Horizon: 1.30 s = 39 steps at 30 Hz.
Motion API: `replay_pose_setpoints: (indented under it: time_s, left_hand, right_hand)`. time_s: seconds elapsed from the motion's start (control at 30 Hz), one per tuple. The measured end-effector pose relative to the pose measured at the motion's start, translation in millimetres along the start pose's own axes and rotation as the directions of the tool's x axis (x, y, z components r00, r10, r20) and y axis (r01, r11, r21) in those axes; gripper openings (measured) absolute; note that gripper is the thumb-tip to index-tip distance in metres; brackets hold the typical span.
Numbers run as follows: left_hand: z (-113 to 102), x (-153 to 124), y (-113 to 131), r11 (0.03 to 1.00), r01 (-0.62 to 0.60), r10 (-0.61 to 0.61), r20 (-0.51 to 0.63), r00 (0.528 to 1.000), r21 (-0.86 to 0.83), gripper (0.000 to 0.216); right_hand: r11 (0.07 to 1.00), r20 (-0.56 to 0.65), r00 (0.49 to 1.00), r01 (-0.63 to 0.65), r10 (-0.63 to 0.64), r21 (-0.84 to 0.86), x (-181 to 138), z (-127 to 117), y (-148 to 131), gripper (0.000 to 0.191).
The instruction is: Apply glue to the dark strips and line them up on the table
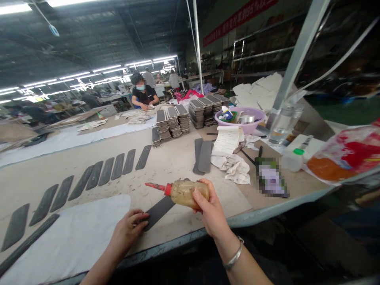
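My right hand (209,206) is wrapped round a squeeze bottle (188,193) of yellowish-brown liquid, probably glue. It lies tilted in the air, its red nozzle pointing left. Below it, a dark grey rounded strip (160,211) rests flat on the table near the front edge; the bottle hides its far end. My left hand (130,225) grips the near left end of this strip between thumb and fingers. Two more grey strips (204,156) lie overlapped beyond the bottle. A spaced row of dark strips (95,174) runs across the table to the left.
Stacks of grey pieces (172,122) stand at the back, near a purple basin (249,122). On the right are a crumpled white cloth (234,166), a glass jar (283,124) and a green-capped bottle (293,158). White fabric (97,233) covers the front left. Another person (144,93) works across the table.
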State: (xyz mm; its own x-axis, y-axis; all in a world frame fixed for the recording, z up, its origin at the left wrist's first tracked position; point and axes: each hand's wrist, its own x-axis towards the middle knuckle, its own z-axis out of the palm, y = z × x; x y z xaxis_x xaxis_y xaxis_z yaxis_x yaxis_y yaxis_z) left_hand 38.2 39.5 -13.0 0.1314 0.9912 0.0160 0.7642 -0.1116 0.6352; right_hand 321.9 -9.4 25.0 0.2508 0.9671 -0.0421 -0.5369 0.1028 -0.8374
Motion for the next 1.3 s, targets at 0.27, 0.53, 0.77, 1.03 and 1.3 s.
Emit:
replay_pose_setpoints:
  time_s: [0.27,0.53,0.77,1.03,1.3]
  left_hand:
    - [-2.0,-39.5,8.0,0.941,-0.228,0.224,0.045,0.974,0.249,0.021]
    - [4.9,-36.0,-3.2,0.914,-0.288,0.261,0.129,0.957,0.286,0.022]
    - [1.1,-36.6,-5.7,0.908,-0.288,0.255,0.144,0.956,0.305,0.024]
    - [0.3,-35.2,-7.8,0.885,-0.340,0.293,0.187,0.938,0.318,0.024]
    - [-1.2,-36.0,-8.5,0.885,-0.353,0.308,0.187,0.933,0.302,0.024]
  right_hand:
    - [0.779,0.010,0.965,0.218,-0.262,-0.588,-2.0,-12.5,10.9,0.048]
    - [0.265,0.439,0.737,0.623,-0.513,-0.736,-1.8,-14.8,28.7,0.041]
    - [-0.001,0.675,0.597,0.749,-0.434,-0.663,-11.8,-1.2,35.9,0.033]
    - [-0.048,0.729,0.556,0.781,-0.400,-0.622,-21.2,12.0,48.2,0.025]
    - [-0.050,0.779,0.535,0.813,-0.327,-0.580,-18.5,16.9,53.7,0.024]
